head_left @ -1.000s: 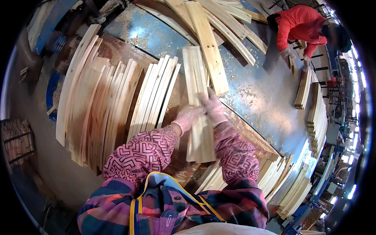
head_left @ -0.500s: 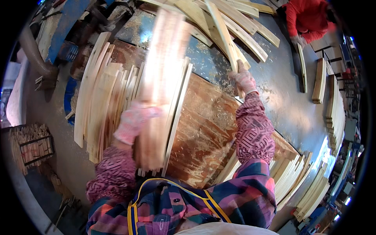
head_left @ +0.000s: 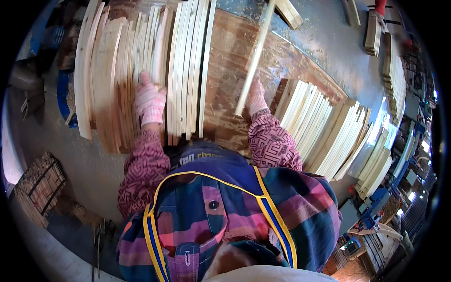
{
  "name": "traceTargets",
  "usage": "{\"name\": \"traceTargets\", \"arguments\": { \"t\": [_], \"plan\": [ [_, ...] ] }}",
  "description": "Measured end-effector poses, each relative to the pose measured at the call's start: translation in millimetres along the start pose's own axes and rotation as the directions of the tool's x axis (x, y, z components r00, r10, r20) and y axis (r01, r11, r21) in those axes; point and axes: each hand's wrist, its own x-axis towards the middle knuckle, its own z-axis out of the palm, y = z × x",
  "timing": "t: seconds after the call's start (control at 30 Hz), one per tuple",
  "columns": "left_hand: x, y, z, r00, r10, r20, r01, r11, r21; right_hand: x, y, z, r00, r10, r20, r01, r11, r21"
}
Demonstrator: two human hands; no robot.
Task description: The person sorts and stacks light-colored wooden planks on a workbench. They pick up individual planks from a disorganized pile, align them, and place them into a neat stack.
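Note:
My left hand [head_left: 150,101], in a pink-and-white knit glove, is closed on a wooden board [head_left: 161,51] within a long row of boards standing side by side. Pale boards [head_left: 188,70] stand just right of that hand, and broader ones [head_left: 105,70] lie to its left. My right hand [head_left: 256,92], gloved alike, grips a long thin wooden strip [head_left: 256,58]. The strip slants over the brown plywood top [head_left: 228,42], its near end just left of the hand. Part of the right hand's fingers is hidden behind the strip.
A second row of boards [head_left: 305,105] stands at the right of the plywood. Farther right are more board stacks [head_left: 394,70] and a red-sleeved person's hand [head_left: 379,7]. A rack of wood pieces [head_left: 42,185] stands at lower left. Wood shavings dot the plywood.
My left hand has brought the wide blurred timber down into the left row. My right hand has drawn a strip from the far pile back over the plywood. The view has shifted nearer my body.

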Motion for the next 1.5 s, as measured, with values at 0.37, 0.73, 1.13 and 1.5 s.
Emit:
{"name": "traceTargets", "arguments": {
  "t": [0.37,0.73,1.13,1.5],
  "plan": [
    [36,-3,59,0.948,0.301,0.101,-0.282,0.944,-0.169,-32,32,44,0.920,0.069,0.386,0.373,0.150,-0.916],
    [-1,15,39,0.893,0.317,0.319,-0.132,0.863,-0.487,-19,-33,26,0.816,0.092,0.571,0.579,-0.143,-0.803],
    [30,60,35,0.900,0.435,0.030,-0.379,0.816,-0.437,79,-303,3,0.755,-0.638,0.153,0.086,-0.134,-0.987],
    [60,102,-140,0.576,0.789,-0.214,-0.627,0.594,0.503,42,-289,65,0.367,-0.542,0.756,0.587,-0.495,-0.641]
  ]
}}
